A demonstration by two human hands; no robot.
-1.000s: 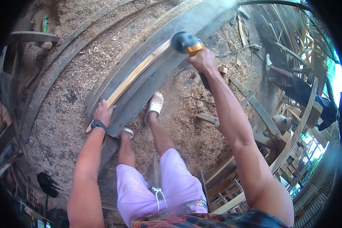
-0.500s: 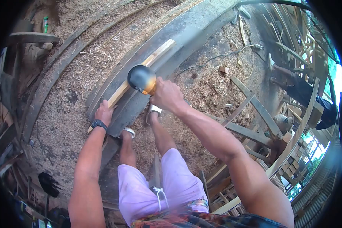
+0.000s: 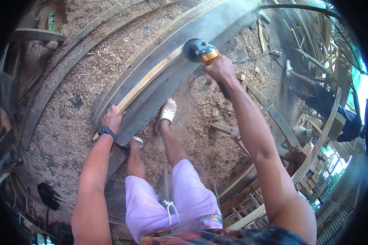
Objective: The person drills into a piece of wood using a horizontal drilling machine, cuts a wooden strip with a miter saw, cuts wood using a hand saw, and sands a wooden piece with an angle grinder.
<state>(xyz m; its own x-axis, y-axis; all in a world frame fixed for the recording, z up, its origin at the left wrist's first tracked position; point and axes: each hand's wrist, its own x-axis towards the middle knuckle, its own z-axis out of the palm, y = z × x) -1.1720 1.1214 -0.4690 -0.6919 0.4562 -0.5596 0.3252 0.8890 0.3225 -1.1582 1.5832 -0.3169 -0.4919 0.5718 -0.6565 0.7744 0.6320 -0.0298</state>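
A pale wooden strip [image 3: 145, 81] lies lengthwise on a dark, curved plank [image 3: 167, 75]. Its near end is gripped by my left hand [image 3: 111, 119], with a black watch on the wrist. My right hand [image 3: 221, 69] is wrapped round the orange and black body of a power tool [image 3: 200, 51]. The tool's round, blurred head is at the far end of the strip, and haze hangs over the plank beyond it.
Wood shavings [image 3: 86, 85] cover the ground. A cable [image 3: 200, 102] loops right of the plank. Crossed timbers [image 3: 280, 118] stand at the right, with another person [image 3: 321, 98] beyond. Curved boards [image 3: 55, 79] lie at the left.
Half a second ago the tool was midway along the strip; my right hand has carried it up and right to the far end, where it also was a second ago. My left hand stays put.
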